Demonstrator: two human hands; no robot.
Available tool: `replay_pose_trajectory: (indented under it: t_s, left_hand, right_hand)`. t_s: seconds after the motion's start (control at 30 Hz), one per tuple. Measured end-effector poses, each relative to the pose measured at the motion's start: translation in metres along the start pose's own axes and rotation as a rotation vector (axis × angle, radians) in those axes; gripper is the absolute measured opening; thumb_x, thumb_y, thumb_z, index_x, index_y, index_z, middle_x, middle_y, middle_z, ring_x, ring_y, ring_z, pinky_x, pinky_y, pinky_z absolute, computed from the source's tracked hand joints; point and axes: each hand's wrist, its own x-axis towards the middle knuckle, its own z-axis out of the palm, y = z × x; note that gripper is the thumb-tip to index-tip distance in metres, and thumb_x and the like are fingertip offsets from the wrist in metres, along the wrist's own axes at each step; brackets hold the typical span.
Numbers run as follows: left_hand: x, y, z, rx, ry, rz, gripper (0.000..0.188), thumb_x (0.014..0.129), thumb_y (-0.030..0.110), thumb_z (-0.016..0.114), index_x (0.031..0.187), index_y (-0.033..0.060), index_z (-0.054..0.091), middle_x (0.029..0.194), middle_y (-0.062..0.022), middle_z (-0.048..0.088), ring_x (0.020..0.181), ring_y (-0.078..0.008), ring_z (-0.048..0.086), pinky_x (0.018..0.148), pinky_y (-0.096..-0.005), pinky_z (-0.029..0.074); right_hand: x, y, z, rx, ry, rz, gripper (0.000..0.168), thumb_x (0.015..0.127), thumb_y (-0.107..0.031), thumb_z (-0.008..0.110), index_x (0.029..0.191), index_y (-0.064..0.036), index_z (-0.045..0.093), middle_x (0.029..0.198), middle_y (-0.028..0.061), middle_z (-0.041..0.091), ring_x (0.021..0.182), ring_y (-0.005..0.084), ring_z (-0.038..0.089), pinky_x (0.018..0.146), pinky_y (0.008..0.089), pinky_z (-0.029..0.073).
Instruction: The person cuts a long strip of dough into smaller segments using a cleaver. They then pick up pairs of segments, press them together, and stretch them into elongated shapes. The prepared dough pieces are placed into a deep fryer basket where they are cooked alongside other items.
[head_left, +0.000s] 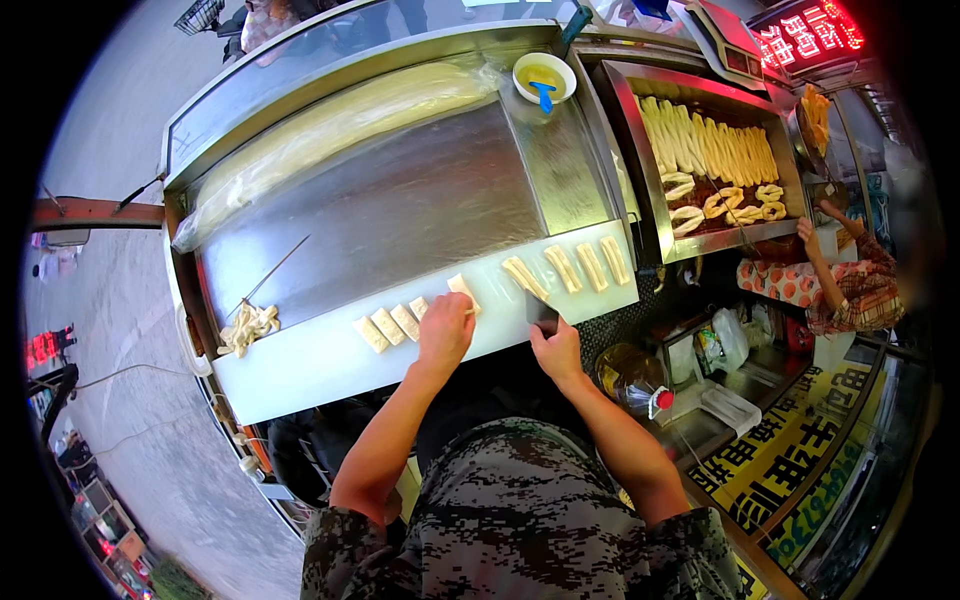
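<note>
On a long white cutting board (300, 375), my left hand (446, 328) has its fingers on a short strip of raw dough (459, 283). Several more dough strips (387, 325) lie side by side just left of it. My right hand (556, 349) grips a dark, flat-bladed tool (541, 313), seemingly a dough cutter, at the board's front edge. Its blade is close to the lower end of a paired dough strip (525, 277). Further right lie several grooved dough strips (591, 267). Dough scraps (249, 328) are heaped at the left, with a thin stick (277, 268) reaching out of them.
Plastic film covers a long dough roll (337, 112) along the back of the metal worktop (375, 195). A white bowl (520, 69) holds yellow liquid and a blue-handled utensil. At right, a fryer (664, 217) contains many dough sticks; another person's hands (810, 238) are beside it. An oil bottle (626, 371) stands near my right arm.
</note>
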Motion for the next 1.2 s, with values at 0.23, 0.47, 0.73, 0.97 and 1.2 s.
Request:
replay_pose_trajectory:
  t_s: [0.23, 0.47, 0.73, 0.97, 1.2]
  left_hand:
    - [0.018, -0.036, 0.012, 0.003, 0.027, -0.198, 0.019, 0.077, 0.017, 0.071, 0.089, 0.0052, 0.062, 0.091, -0.0125, 0.058, 0.092, -0.0336, 0.058, 0.075, -0.0419, 0.048]
    - [0.049, -0.031, 0.001, -0.224, -0.570, -0.341, 0.015, 0.075, 0.015, 0.067, 0.084, 0.0034, 0.063, 0.077, -0.0105, 0.061, 0.071, -0.0263, 0.059, 0.065, -0.0363, 0.047]
    - [0.058, -0.030, 0.051, -0.283, -0.447, -0.248, 0.027, 0.077, 0.013, 0.061, 0.101, 0.0014, 0.068, 0.074, -0.0110, 0.066, 0.069, -0.0189, 0.062, 0.066, -0.0331, 0.050]
    - [0.066, -0.022, 0.048, -0.356, -0.440, -0.376, 0.025, 0.076, 0.018, 0.064, 0.096, 0.0045, 0.072, 0.092, -0.0157, 0.070, 0.085, -0.0281, 0.068, 0.077, -0.0360, 0.052]
    - [0.064, -0.032, 0.048, -0.350, -0.326, -0.462, 0.021, 0.077, 0.018, 0.066, 0.090, 0.0021, 0.072, 0.083, -0.0133, 0.071, 0.076, -0.0250, 0.067, 0.070, -0.0350, 0.052]
  right_hand:
    - [0.001, -0.012, 0.001, -0.096, -0.083, 0.016, 0.034, 0.077, -0.012, 0.066, 0.106, 0.005, 0.059, 0.081, 0.0186, 0.070, 0.075, 0.0330, 0.069, 0.070, 0.0378, 0.053]
    - [-0.002, -0.004, 0.003, -0.086, -0.076, 0.016, 0.032, 0.079, -0.015, 0.066, 0.102, 0.006, 0.059, 0.080, 0.0193, 0.069, 0.074, 0.0334, 0.068, 0.069, 0.0387, 0.053]
    - [-0.006, 0.005, -0.003, -0.080, 0.038, -0.071, 0.016, 0.080, -0.011, 0.064, 0.088, 0.001, 0.057, 0.075, 0.0188, 0.067, 0.070, 0.0355, 0.067, 0.063, 0.0403, 0.053]
    - [0.004, -0.008, 0.011, -0.105, 0.002, -0.144, 0.013, 0.082, -0.011, 0.065, 0.085, -0.002, 0.057, 0.072, 0.0182, 0.066, 0.067, 0.0354, 0.066, 0.060, 0.0401, 0.051]
    - [0.017, -0.019, 0.028, -0.434, -0.127, -0.153, 0.013, 0.079, -0.010, 0.060, 0.091, -0.005, 0.058, 0.072, 0.0190, 0.064, 0.067, 0.0388, 0.064, 0.062, 0.0469, 0.051]
